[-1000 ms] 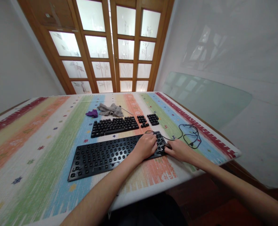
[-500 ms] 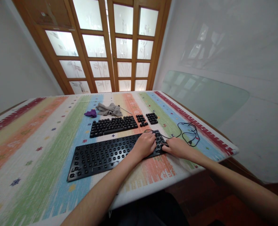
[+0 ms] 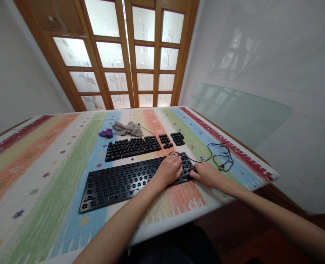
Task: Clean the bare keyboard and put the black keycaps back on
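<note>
A black keyboard base [image 3: 114,185] with its keycaps off lies slantwise on the table, rows of bare switches showing. My left hand [image 3: 170,170] rests on its right part, fingers curled and closed over it; the fingertips are partly hidden. At the right end of the base, my right hand [image 3: 205,173] is closed in a pinch on a thin metal tool [image 3: 191,168], its tip down among the switches of the number pad. The tool is too small to name its kind. Behind the base sit the removed keycaps [image 3: 134,146], set out in keyboard order.
Farther back lie a grey cloth [image 3: 127,128], a purple cloth [image 3: 105,133] and a thin rod [image 3: 146,128]. A black cable [image 3: 220,156] coils to the right of the base. The striped tablecloth [image 3: 49,183] covers the table, whose near edge is close to my body.
Both hands stay in nearly the same place on the keyboard base. The metal tool in my right hand has tilted slightly; nothing else has visibly moved.
</note>
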Tool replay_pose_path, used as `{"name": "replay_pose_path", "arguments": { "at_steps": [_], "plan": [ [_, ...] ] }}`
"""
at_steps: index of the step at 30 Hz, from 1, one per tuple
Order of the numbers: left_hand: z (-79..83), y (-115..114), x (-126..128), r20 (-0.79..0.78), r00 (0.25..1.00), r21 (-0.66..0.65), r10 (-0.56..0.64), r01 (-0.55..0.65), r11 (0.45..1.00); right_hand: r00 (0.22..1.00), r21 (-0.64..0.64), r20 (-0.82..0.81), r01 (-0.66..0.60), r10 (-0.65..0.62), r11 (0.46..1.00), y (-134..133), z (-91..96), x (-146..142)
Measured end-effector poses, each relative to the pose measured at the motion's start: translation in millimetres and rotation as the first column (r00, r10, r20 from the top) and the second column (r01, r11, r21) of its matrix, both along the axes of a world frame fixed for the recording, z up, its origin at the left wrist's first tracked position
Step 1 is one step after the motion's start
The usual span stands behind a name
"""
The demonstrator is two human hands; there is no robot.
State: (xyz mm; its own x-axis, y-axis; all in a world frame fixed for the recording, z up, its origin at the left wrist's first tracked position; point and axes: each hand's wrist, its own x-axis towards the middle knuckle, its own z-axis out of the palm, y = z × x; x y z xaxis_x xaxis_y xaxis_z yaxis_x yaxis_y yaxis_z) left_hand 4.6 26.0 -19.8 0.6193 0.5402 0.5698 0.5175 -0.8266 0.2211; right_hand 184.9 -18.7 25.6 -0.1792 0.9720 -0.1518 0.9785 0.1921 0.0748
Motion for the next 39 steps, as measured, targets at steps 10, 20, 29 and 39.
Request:
{"name": "replay_pose_path", "arguments": {
  "at_steps": [10,20,29,39],
  "plan": [
    [1.4,-0.4,0.0,-0.011,1.000,-0.023,-0.003,0.003,1.000,0.999,0.010,0.001,0.045,-0.045,0.999,-2.7,-5.4,-0.4],
    [0.9,-0.6,0.3,-0.013,1.000,-0.014,-0.005,0.005,1.000,0.998,0.163,-0.001,0.056,-0.057,0.985,15.9,23.2,24.5],
    [0.2,0.1,0.0,-0.009,1.000,-0.003,-0.006,0.006,1.000,0.984,0.076,-0.080,0.166,-0.160,0.983,89.9,21.6,42.4],
    [0.1,-0.6,-1.2,-0.016,1.000,0.010,-0.004,0.004,1.000,0.938,0.156,-0.302,0.226,-0.172,0.961,128.8,-2.4,47.3]
  ]
}}
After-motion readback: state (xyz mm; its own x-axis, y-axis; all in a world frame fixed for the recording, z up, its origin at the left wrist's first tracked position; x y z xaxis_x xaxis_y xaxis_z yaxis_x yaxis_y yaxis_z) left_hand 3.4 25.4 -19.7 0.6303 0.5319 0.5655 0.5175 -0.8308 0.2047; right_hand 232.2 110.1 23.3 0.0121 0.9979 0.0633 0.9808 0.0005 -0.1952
